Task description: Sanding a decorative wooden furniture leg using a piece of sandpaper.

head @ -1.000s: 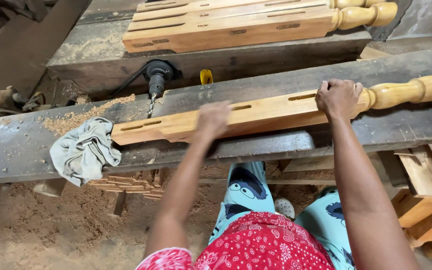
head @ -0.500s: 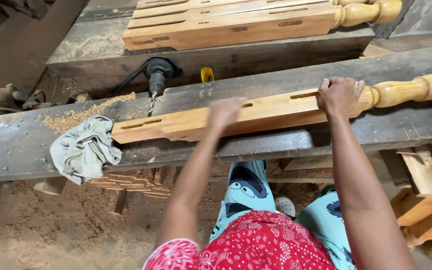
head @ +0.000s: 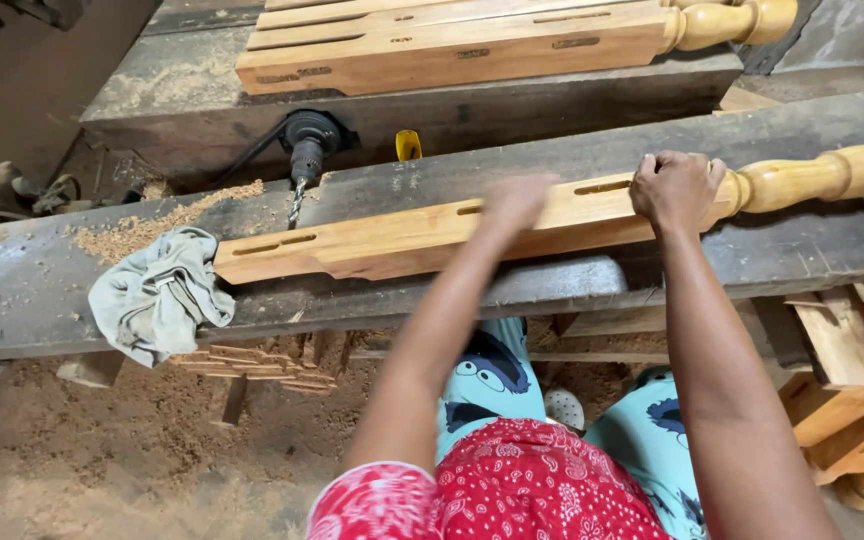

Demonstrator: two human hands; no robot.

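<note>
Lying on the worktop [head: 72, 300], a wooden leg [head: 402, 235] is being gripped by the right hand [head: 674, 190]; the blurred left hand [head: 517, 203] is being laid flat on it, its grip spread.

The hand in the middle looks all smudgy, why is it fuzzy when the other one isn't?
In the head view, the left hand is smeared by motion blur over the wooden post; the right hand gripping the post is sharp, as are the grey rag and the drill; the light is soft and even, without glare.

grey rag [head: 157, 292] on bench, sawdust pile [head: 137, 232], drill [head: 308, 142], stacked wooden legs [head: 472, 45]
</note>
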